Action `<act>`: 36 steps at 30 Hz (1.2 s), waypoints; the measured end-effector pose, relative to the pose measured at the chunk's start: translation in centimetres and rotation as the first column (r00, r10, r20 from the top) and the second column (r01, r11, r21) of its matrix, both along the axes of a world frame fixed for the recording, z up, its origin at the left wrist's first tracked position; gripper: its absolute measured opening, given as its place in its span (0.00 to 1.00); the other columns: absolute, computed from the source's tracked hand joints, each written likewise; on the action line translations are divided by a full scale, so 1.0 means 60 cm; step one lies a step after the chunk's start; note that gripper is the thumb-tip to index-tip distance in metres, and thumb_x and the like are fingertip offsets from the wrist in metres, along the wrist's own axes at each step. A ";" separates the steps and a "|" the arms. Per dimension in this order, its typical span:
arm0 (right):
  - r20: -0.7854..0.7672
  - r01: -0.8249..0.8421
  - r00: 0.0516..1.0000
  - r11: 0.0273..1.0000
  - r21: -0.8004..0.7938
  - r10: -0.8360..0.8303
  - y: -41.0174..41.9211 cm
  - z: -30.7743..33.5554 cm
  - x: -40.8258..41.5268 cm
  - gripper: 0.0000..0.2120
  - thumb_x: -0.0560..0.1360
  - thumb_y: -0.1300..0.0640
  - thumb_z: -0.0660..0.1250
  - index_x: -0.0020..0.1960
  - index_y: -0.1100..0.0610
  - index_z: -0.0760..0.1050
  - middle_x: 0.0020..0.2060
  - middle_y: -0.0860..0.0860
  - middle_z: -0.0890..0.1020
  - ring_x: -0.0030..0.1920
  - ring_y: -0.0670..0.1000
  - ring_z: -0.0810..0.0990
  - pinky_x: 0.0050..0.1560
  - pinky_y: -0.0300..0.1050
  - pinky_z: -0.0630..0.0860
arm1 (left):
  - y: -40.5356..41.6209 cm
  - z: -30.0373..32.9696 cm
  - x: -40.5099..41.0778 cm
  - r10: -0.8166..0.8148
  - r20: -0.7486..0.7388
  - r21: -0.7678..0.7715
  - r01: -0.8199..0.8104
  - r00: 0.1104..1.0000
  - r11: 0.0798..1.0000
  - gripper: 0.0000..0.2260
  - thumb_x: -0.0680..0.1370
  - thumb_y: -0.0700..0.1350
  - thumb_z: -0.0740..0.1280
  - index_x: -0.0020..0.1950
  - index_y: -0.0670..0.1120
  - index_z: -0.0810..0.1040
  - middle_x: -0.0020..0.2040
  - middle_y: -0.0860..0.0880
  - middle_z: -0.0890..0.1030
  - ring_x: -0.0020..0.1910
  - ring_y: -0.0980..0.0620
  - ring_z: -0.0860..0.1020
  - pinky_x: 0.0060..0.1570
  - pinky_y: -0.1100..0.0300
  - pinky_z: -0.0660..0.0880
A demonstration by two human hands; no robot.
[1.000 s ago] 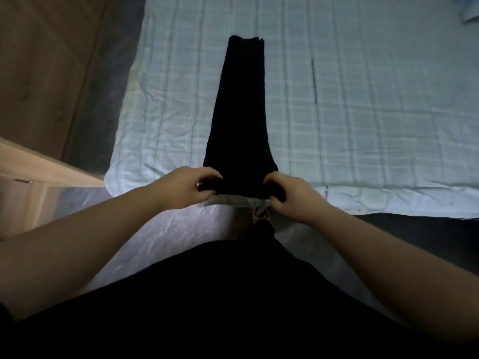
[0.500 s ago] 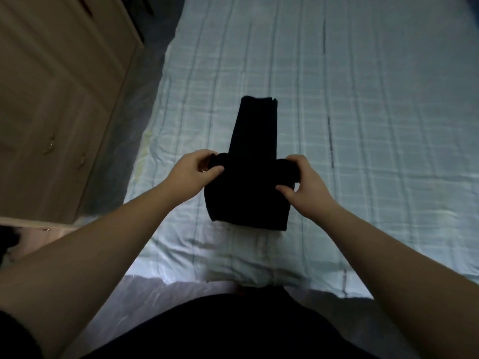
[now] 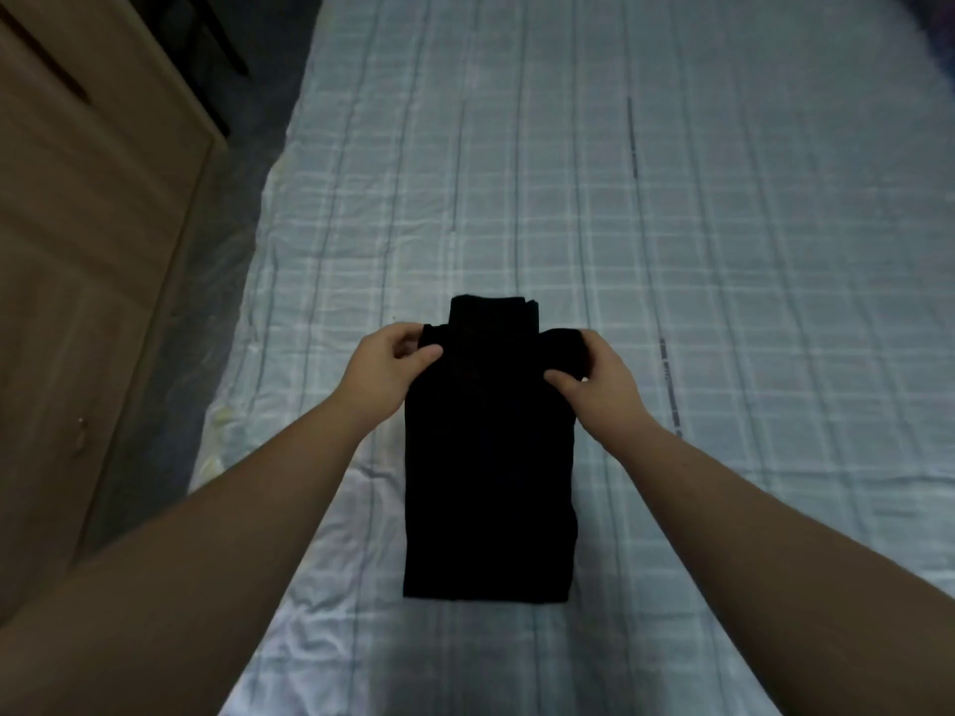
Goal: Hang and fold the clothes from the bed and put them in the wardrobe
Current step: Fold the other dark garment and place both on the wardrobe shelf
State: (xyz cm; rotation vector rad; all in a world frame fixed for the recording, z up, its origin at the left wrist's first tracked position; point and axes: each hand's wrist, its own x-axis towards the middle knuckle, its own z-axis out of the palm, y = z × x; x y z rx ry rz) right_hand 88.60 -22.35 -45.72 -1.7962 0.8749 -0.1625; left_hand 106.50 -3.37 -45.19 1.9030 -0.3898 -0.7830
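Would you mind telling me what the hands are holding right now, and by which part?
Both hold the black garment on the bed: the left hand pinches its folded-over edge at the left corner, the right hand at the right corner.

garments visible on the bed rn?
1: a black garment, part-folded on the bed near its left edge, its far fold pinched by the left hand and right hand. Others may lie out of frame.
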 end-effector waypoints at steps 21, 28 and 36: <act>-0.160 0.143 0.977 0.990 -0.014 -0.144 -0.166 -0.322 0.221 0.22 0.80 0.53 0.67 0.72 0.53 0.69 0.59 0.48 0.79 0.56 0.46 0.78 0.52 0.29 0.71 | -0.209 -0.328 0.189 0.153 0.047 0.217 -0.160 0.987 0.963 0.12 0.78 0.50 0.70 0.57 0.45 0.78 0.47 0.53 0.81 0.48 0.54 0.81 0.49 0.60 0.77; -0.198 -0.186 0.977 0.778 -0.600 0.081 -0.118 -0.353 0.202 0.27 0.81 0.54 0.58 0.78 0.57 0.59 0.77 0.57 0.62 0.78 0.56 0.57 0.77 0.58 0.54 | -0.187 -0.351 0.118 -0.277 0.720 0.340 0.024 0.637 0.940 0.23 0.79 0.41 0.62 0.74 0.42 0.66 0.76 0.41 0.65 0.76 0.42 0.61 0.75 0.45 0.58; -0.490 -0.505 0.841 0.660 -0.557 0.230 -0.108 -0.408 0.219 0.30 0.83 0.44 0.48 0.81 0.53 0.50 0.81 0.52 0.52 0.80 0.52 0.45 0.79 0.58 0.46 | -0.187 -0.436 0.140 -0.642 0.553 0.611 0.265 0.531 0.746 0.26 0.83 0.54 0.52 0.81 0.49 0.55 0.81 0.43 0.54 0.80 0.44 0.49 0.76 0.42 0.55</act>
